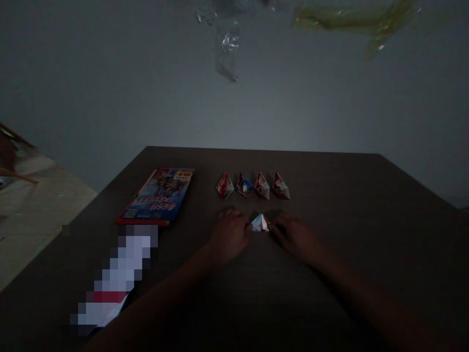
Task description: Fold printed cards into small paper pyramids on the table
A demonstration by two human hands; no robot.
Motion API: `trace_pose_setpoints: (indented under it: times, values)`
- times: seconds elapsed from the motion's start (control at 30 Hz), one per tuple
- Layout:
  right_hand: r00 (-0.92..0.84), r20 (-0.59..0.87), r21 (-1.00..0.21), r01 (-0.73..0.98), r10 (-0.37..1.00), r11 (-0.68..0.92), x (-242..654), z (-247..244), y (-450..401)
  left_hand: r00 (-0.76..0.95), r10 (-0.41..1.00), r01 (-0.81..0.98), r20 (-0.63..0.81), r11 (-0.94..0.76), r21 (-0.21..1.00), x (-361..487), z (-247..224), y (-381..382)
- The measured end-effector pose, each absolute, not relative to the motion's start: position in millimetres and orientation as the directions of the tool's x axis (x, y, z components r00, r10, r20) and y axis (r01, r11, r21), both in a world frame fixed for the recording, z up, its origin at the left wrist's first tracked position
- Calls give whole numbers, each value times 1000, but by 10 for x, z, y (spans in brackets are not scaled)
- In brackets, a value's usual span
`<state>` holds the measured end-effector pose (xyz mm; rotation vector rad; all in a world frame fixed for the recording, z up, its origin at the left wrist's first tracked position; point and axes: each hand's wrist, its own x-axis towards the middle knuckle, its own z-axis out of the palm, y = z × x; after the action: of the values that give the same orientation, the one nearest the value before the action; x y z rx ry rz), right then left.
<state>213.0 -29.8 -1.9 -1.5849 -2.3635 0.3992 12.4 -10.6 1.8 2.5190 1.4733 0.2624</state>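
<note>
Between my hands a small piece of folded paper (260,223), whitish and triangular with an orange patch at its right, lies on the dark table (330,195). My left hand (231,235) holds its left corner with closed fingers. At its right corner, the fingers of my right hand (293,234) pinch the paper. Beyond it stands a row of several folded paper shapes: a red and white one (224,186), a blue one (244,186), and more red and white ones (262,186) to the right.
A stack of colourful printed leaflets (159,195) lies at the left. Nearer me is a pixelated bright object (124,269), unreadable, beside my left forearm. A pale wall (293,98) rises behind the table, with a clear plastic bag (227,49) and yellowish tape (348,19) on it.
</note>
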Motion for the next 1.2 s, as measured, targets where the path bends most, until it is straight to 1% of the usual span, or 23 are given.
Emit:
trace_pose_setpoints:
  times: [0.17, 0.4, 0.57, 0.7, 0.93, 1.2]
  values:
    - [-303, 55, -349, 887, 951, 303, 2121, -40, -303, 446, 893, 870, 68, -450, 202, 167, -2, -162]
    - [-249, 19, -279, 929, 968, 245, 2087, -33, -283, 396, 914, 908, 93, -404, 107, 259, 28, -237]
    - [-229, 1, -250, 942, 973, 222, 2055, -5, -292, 390, 915, 909, 105, -401, 116, 271, 27, -225]
    - [-213, 5, -232, 950, 977, 209, 2036, 2, -305, 358, 930, 920, 81, -366, 140, 256, 10, -186]
    - [-195, -40, -194, 964, 980, 184, 2015, 9, -285, 374, 924, 912, 81, -383, 146, 243, -8, -177]
    - [-185, -28, -137, 974, 982, 180, 1982, 20, -287, 376, 923, 911, 83, -385, 150, 245, 1, -184]
